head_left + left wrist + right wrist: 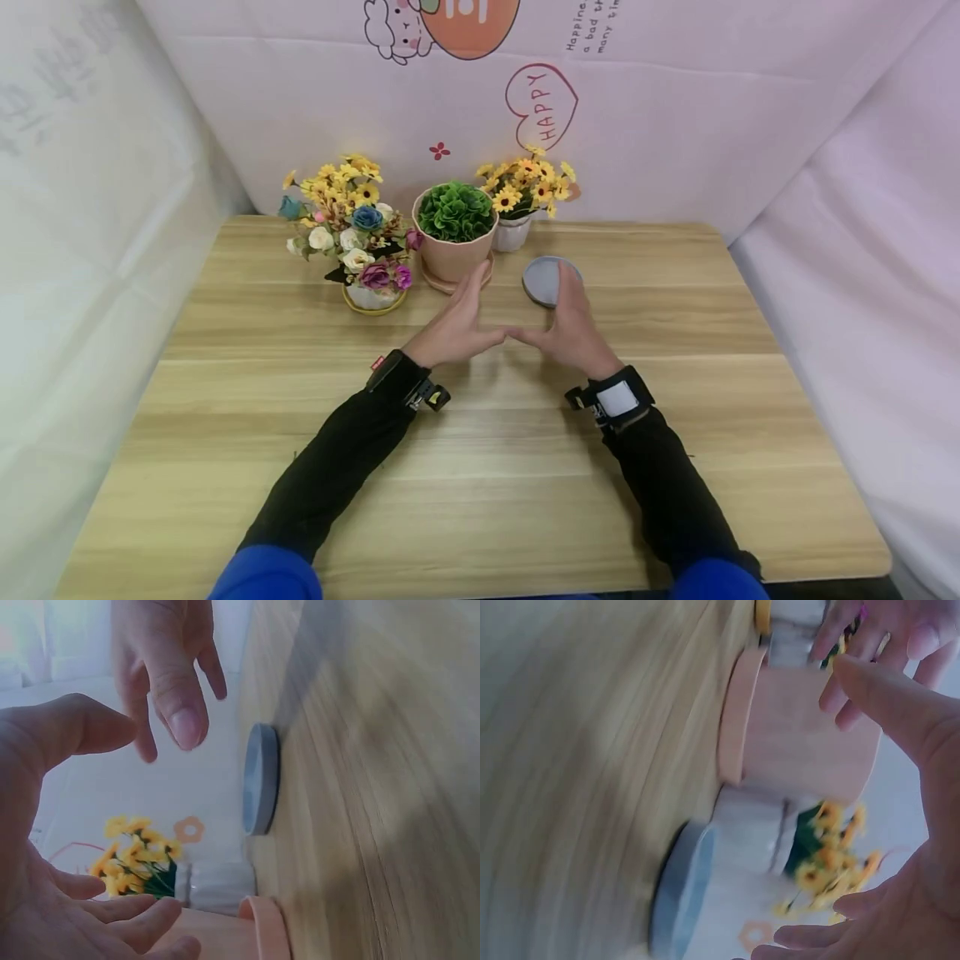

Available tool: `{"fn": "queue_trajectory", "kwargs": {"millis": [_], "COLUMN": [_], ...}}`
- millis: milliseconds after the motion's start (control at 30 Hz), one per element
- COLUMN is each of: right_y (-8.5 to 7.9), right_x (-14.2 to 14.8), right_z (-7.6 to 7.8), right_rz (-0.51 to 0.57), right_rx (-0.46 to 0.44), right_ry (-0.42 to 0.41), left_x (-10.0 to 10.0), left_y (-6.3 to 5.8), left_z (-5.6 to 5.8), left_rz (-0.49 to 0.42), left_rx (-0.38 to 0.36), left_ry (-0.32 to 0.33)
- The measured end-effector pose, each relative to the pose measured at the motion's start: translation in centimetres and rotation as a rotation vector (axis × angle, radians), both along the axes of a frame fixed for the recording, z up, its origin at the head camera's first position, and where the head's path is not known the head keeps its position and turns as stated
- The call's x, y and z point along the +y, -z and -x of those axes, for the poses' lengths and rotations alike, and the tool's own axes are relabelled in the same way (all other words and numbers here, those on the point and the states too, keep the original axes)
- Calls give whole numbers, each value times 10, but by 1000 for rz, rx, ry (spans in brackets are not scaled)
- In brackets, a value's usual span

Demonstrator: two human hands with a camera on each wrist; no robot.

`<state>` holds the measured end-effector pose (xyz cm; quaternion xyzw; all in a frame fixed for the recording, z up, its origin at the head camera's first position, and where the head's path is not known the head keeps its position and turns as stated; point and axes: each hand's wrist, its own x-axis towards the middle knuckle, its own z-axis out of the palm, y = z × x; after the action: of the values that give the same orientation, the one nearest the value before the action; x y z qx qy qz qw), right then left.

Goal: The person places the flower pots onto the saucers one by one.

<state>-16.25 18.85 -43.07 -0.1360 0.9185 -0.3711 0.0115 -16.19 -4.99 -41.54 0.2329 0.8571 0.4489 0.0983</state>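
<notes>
My left hand [459, 327] hovers over the table in front of a pink flowerpot [452, 260] with a leafy green plant [456, 212], its fingers straight and holding nothing. Opposite it, my right hand [572, 327] is held with straight fingers near a round grey saucer [542, 281], overlapping its edge in the head view. In the head view the two thumbs come close together between the hands. The left wrist view shows the grey saucer [261, 780] lying on the table, apart from the left hand [82, 900]. Both palms face each other.
Left of the pink pot stands a pot of mixed artificial flowers [358, 242] on a yellow-rimmed saucer [375, 311]. Behind, to the right, is a white pot [512, 234] with yellow flowers [528, 185]. A printed white cloth [660, 125] hangs behind the wooden table [495, 500].
</notes>
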Motion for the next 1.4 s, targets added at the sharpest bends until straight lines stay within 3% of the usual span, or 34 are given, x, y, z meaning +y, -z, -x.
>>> {"fn": "queue_trajectory", "kwargs": {"millis": [100, 200, 367, 633, 700, 833, 967, 1067, 1200, 1400], "right_y": [7, 14, 25, 38, 38, 35, 31, 30, 31, 30], "right_x": [9, 17, 23, 24, 24, 25, 24, 23, 20, 15], "right_z": [9, 16, 27, 44, 49, 55, 61, 63, 65, 68], "right_rz": [32, 20, 21, 4, -6, -15, -21, -55, -118, -174], "right_rx": [-18, -94, -174, -173, -171, -200, -212, -205, -193, -223], "right_ry": [38, 101, 167, 167, 176, 209, 249, 269, 286, 320], "left_x": [10, 18, 29, 42, 47, 54, 57, 60, 61, 62], "left_y": [7, 15, 24, 31, 41, 48, 37, 31, 32, 41], "left_z": [12, 24, 42, 64, 77, 96, 107, 115, 128, 148], "left_rz": [-35, -36, -37, -59, -55, -53, -94, -107, -78, -226], "left_rx": [-42, -70, -68, -131, -121, -74, -49, -80, -119, -39], "left_ry": [-22, -49, -75, -131, -159, -206, -248, -273, -304, -334]}}
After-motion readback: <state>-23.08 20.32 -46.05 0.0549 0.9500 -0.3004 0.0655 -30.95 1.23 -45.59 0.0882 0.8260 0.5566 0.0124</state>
